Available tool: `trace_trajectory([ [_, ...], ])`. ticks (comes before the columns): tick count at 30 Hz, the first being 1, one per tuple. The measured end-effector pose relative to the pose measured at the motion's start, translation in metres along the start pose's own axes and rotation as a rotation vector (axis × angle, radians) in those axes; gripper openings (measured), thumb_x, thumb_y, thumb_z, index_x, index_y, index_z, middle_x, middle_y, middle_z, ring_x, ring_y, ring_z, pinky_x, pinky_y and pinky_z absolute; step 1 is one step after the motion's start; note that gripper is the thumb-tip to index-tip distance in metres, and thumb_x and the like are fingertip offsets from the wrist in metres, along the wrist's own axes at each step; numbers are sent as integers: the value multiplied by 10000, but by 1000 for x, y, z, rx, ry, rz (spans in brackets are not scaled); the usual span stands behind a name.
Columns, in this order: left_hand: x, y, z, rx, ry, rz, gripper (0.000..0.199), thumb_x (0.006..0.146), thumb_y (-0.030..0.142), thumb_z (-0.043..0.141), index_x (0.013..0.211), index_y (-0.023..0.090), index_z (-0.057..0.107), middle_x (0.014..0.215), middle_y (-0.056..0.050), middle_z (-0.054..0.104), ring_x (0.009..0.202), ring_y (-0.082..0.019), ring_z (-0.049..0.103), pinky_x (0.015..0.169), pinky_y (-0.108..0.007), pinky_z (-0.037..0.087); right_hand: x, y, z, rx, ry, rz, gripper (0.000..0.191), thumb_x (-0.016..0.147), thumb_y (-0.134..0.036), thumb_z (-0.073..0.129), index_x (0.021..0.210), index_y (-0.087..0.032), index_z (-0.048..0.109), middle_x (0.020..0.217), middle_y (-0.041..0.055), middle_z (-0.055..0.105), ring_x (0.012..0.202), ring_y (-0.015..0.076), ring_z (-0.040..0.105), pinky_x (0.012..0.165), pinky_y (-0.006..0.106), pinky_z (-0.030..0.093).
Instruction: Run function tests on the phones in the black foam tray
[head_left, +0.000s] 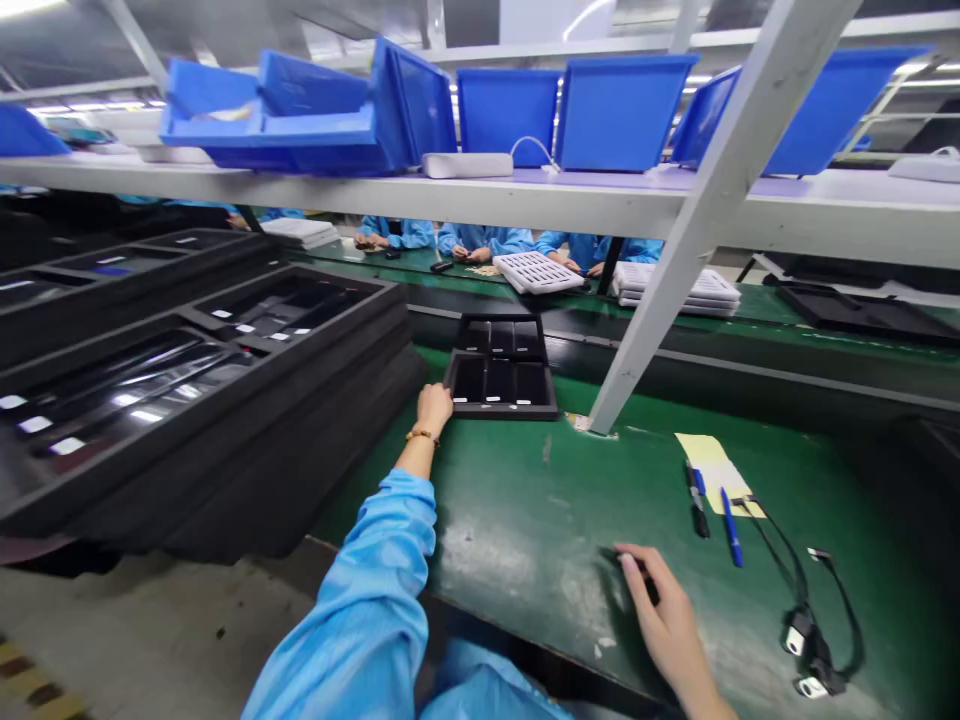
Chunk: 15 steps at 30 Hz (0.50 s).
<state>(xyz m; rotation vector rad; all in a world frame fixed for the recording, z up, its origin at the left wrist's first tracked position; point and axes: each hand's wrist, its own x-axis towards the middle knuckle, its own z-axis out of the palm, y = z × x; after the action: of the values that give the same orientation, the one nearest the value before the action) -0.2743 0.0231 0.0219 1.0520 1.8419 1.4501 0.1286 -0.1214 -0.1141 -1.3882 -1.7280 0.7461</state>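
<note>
My left hand [435, 405] grips the near left corner of a black foam tray [504, 411]. In the tray's compartments lie several dark, flat screen-like panels [501, 380] with small white labels. My right hand [667, 615] is low over the green table near its front edge, thumb and forefinger drawn together. Something dark shows between its fingers, but I cannot make out whether it is an object or shadow. To the right of this hand lie a blue pen [731, 527], a black pen [697, 500] and black cables [802, 600] with connectors.
Stacked black foam trays [360, 340] with panels stand at the left. A slanted white post [675, 290] meets the table beyond my right hand. Overhead runs a shelf [360, 195] with blue bins [626, 110]. Co-workers in blue sleeves [487, 238] sit opposite, near white slotted trays [536, 270].
</note>
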Motion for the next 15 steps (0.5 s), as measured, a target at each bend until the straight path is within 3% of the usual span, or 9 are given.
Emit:
trace_trajectory([
  [3,-25,-34,-22,147,52,5,357,1072,437,687,1299,162,699,1337,-104,685,1161,-239,703,1033,-439,615,20,-5,5,10,39,-4,466,1035,-660,569,1159,-261,775,1193,110,800,1079,305,772,933,442,644],
  [5,-62,-59,-41,225,74,18,250,1047,421,711,1127,186,731,1197,-82,717,1155,-249,699,1066,-437,579,31,-10,6,14,46,-33,492,1034,-663,568,1246,-259,749,1300,113,774,1170,308,751,1047,478,611],
  [7,-115,-80,-62,284,82,34,239,988,420,724,978,181,742,1068,-122,711,1158,-312,695,1155,-463,516,39,-17,7,17,24,-58,517,1042,-655,558,1345,-265,712,1419,116,729,1302,318,702,1167,527,546],
  [11,-235,-107,-97,366,16,28,335,974,507,633,1080,230,789,1076,-145,733,1143,-380,706,1119,-543,538,44,-31,12,4,-74,-88,556,1064,-643,531,1470,-281,643,1548,113,661,1473,323,592,1280,581,451],
  [15,-322,-114,-107,377,-102,-38,378,1002,567,610,1200,322,819,1090,-117,749,1088,-362,735,996,-475,614,37,-26,14,-74,-144,-135,586,1082,-622,516,1547,-272,580,1619,112,607,1598,338,449,1325,620,383],
])
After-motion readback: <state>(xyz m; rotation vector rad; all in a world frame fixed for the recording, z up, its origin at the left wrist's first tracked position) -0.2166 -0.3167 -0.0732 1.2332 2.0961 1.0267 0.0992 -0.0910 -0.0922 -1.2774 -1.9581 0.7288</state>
